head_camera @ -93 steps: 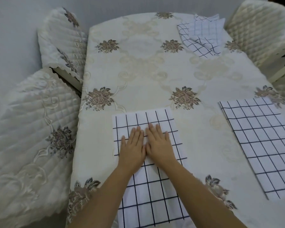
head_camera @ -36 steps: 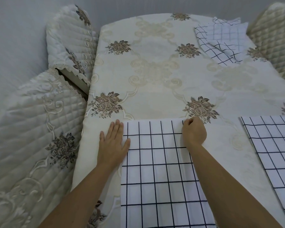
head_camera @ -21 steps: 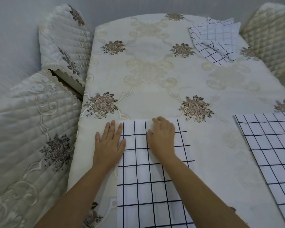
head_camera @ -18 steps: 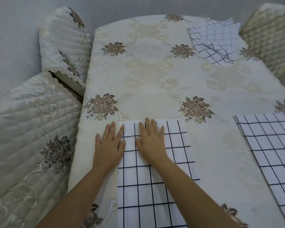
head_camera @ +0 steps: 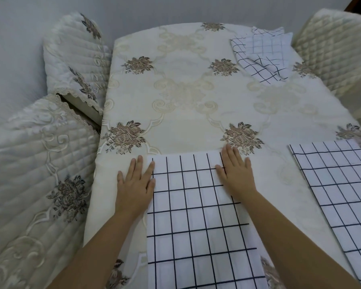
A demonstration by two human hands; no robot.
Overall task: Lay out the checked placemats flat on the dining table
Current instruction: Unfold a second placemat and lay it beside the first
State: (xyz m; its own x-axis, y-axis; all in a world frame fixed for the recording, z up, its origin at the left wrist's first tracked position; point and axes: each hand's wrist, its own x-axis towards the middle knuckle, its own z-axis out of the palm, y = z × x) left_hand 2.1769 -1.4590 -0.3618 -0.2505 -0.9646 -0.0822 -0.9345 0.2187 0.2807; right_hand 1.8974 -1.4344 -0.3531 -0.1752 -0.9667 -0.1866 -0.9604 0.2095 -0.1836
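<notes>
One counter (head_camera: pixel 186 113) fills most of the view, covered by a cream tablecloth (head_camera: pixel 175 138) embroidered with brown flowers. Three chairs in quilted cream covers stand against it: the near left chair (head_camera: pixel 35 163) and the far left chair (head_camera: pixel 71 55) along the left side, and the right chair (head_camera: pixel 331 51) at the far right corner.

Two checked placemats, white with dark grid lines, lie spread flat on the counter. The near placemat (head_camera: pixel 196 226) lies straight in front of the person, toward the left side. The right placemat (head_camera: pixel 338 195) lies well apart from it, turned slightly and cut off by the picture's edge. A pile of folded placemats (head_camera: pixel 263 53) sits at the counter's far right corner; how many it has cannot be told.

Two bare hands rest palm down with straight fingers. The left hand (head_camera: pixel 134 184) lies mostly on the tablecloth, its thumb and forefinger touching the near placemat's left edge. The right hand (head_camera: pixel 236 174) presses the same placemat's far right corner, fingertips reaching past its far edge. Neither grips anything.
</notes>
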